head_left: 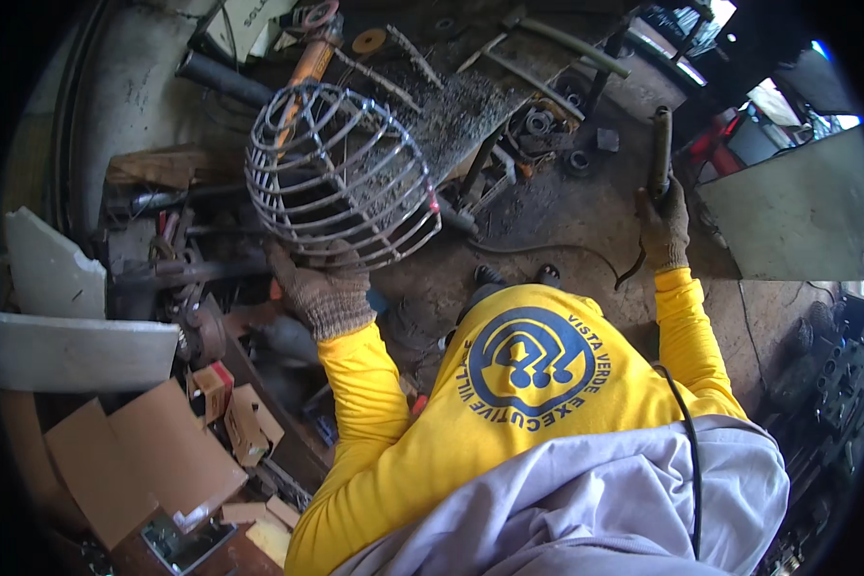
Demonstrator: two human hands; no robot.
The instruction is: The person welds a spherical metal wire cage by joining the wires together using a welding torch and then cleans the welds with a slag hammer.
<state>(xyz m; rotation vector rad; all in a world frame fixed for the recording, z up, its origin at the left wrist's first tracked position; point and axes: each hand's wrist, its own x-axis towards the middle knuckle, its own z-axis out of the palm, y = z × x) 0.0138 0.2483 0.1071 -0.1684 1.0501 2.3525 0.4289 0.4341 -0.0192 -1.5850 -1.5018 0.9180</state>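
Observation:
My left hand (324,296), in a brown knit work glove, is closed on the lower rim of a rounded cage of bent metal bars (334,179). The cage is tilted above the cluttered bench, and a reddish spot shows on its right edge. Some fingers are hidden behind the bars. Off to the right, my right hand (664,230), gloved alike, is wrapped round the grey cylindrical handle of what looks like a welding electrode holder (660,154). A dark cable (566,250) runs near that hand, and no rod can be made out in the holder's tip.
Behind the cage lie an orange-bodied tool (313,63) and a dirt-covered work surface (461,115). Metal scraps and rings (538,122) sit near its right side. Cardboard boxes (154,451) and broken white panels (58,264) fill the left. A grey sheet (797,206) stands at right.

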